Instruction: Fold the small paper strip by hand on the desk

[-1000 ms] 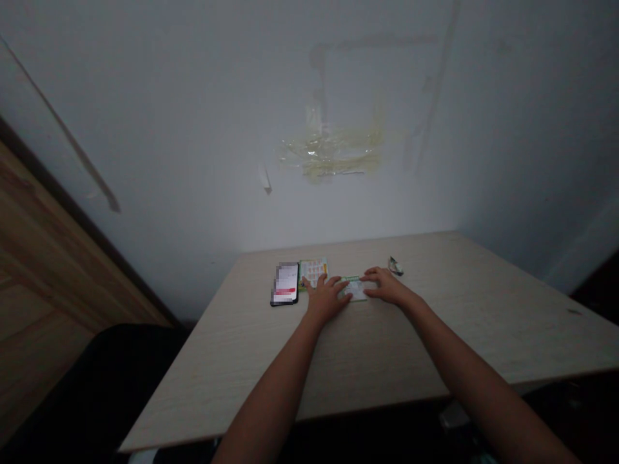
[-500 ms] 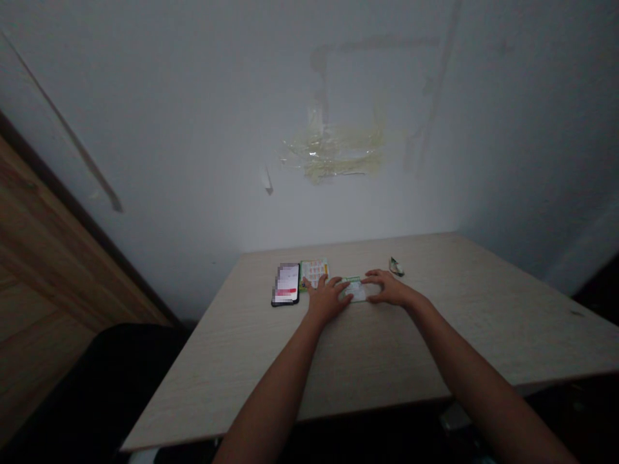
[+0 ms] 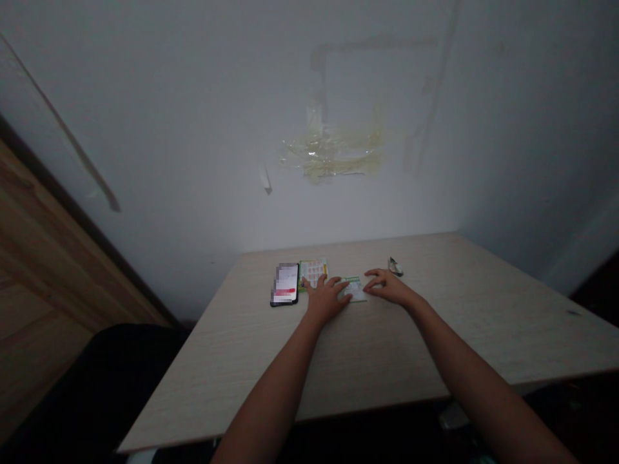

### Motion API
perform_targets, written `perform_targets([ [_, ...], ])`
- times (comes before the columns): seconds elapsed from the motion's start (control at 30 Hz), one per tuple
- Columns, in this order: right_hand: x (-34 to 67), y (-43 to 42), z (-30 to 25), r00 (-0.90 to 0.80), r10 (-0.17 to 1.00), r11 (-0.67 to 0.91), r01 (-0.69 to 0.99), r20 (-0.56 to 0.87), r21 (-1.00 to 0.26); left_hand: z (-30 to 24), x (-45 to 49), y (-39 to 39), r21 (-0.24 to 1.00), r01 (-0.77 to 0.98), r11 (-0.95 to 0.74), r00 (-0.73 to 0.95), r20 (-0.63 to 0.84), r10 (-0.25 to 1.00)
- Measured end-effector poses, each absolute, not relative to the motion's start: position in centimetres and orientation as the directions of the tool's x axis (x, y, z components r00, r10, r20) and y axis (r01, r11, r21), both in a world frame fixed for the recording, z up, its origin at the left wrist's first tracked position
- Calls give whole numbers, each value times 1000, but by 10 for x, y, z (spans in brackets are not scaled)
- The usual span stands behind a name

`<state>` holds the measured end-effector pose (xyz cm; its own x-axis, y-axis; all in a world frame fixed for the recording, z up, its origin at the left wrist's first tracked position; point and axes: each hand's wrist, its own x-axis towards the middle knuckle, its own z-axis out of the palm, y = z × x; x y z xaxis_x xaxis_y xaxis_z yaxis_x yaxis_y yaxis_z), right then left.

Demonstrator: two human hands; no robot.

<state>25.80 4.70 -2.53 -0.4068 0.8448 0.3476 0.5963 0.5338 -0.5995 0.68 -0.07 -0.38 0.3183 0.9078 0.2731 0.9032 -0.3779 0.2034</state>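
Note:
A small printed card or leaflet with a green heading (image 3: 356, 291) lies flat on the table. My left hand (image 3: 325, 299) rests with spread fingers, its thumb and fingertips over the left part of that card. Its other fingertips reach the lower edge of a second printed leaflet (image 3: 313, 269), yellow and green at the borders. My right hand (image 3: 393, 287) is just right of the card, fingers partly bent and apart, holding nothing visible. Whether a fingertip touches the card's right edge is hard to see. A phone (image 3: 286, 285) with a lit screen lies left of the leaflets.
A small crumpled wrapper-like scrap (image 3: 395, 266) lies beyond my right hand. The pale wooden table (image 3: 367, 361) meets a wall (image 3: 203, 129) with peeling tape (image 3: 333, 154). A dark chair-like shape (image 3: 111, 374) stands to the left, near a wooden panel (image 3: 43, 258).
My right hand has shifted slightly away from the card's right edge, and its thumb has come closer to its fingers. My left hand stays spread in place.

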Motion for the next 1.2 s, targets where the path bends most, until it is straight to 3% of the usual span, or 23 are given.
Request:
perform_targets([
  [0.83, 234, 49, -16, -235, 884, 396, 836, 404, -379, 0, 9, -3, 176, 911, -373, 321, 263, 910],
  [1.2, 235, 43, -19, -249, 884, 406, 828, 395, -387, 1, 9, -4, 179, 909, -376, 321, 275, 906],
])
